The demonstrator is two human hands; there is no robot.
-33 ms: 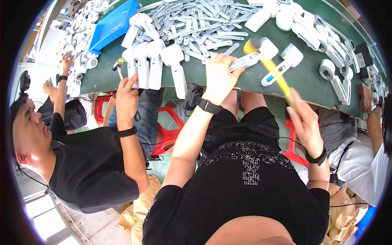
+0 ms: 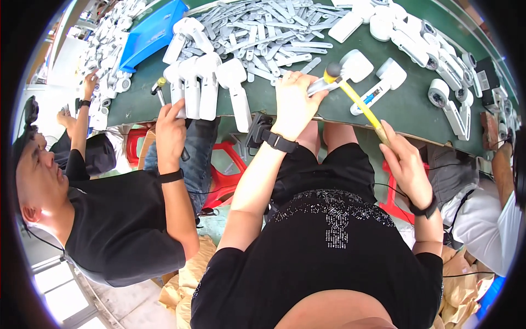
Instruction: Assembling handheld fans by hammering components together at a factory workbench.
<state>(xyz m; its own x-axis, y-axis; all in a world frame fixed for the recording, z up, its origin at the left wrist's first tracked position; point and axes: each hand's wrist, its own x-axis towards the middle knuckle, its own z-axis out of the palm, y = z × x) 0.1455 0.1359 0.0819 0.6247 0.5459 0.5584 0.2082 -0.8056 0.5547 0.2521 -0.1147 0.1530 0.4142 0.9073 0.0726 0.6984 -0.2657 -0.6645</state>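
Note:
My left hand [image 2: 294,104] is closed around the handle of a white handheld device with a round head [image 2: 358,66], holding it down at the table's near edge. My right hand [image 2: 406,164] grips a mallet [image 2: 364,106] with a yellow handle. The mallet's dark-tipped head is over the device's handle, close to the round head; whether it touches cannot be told. Just right of this lies a similar white device [image 2: 391,75], its handle open with blue parts showing inside. Part of the held handle is hidden by my left fingers.
Grey-white flat strips [image 2: 263,35] lie heaped at the back of the green table [image 2: 413,112]. White devices stand in a row [image 2: 200,85] at left and cluster at right [image 2: 433,49]. Beside a blue tray [image 2: 153,35], a co-worker's hand [image 2: 171,134] holds a small hammer.
The mallet's head has come down slightly and left onto or near the device's handle, and is less blurred. My right hand has shifted slightly left; my left hand stays put.

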